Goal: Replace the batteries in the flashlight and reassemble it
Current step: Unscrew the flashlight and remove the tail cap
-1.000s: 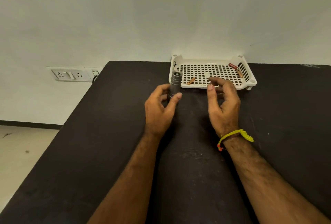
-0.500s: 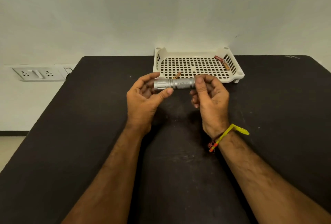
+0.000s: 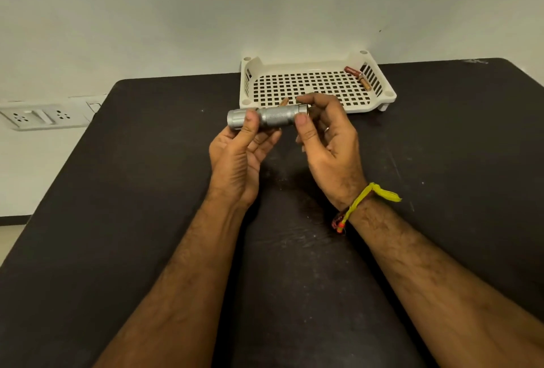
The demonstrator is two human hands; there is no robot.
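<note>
A silver flashlight [image 3: 273, 117] lies level in the air above the black table [image 3: 132, 191], its head pointing left. My left hand [image 3: 240, 158] grips it near the head, thumb over the top. My right hand [image 3: 326, 138] pinches the tail end between thumb and fingers. Behind the flashlight a white perforated tray [image 3: 316, 85] stands at the table's back edge. Two brown batteries [image 3: 357, 76] lie in the tray's right corner, and another battery [image 3: 284, 101] peeks out just above the flashlight.
A white wall rises behind the table. A socket panel [image 3: 41, 116] sits on the wall at the left, below table level. A yellow thread band [image 3: 368, 200] circles my right wrist.
One second ago my left hand held the flashlight upright while my right hand was apart. The flashlight has since been turned level, and my right hand has closed on its tail end.
</note>
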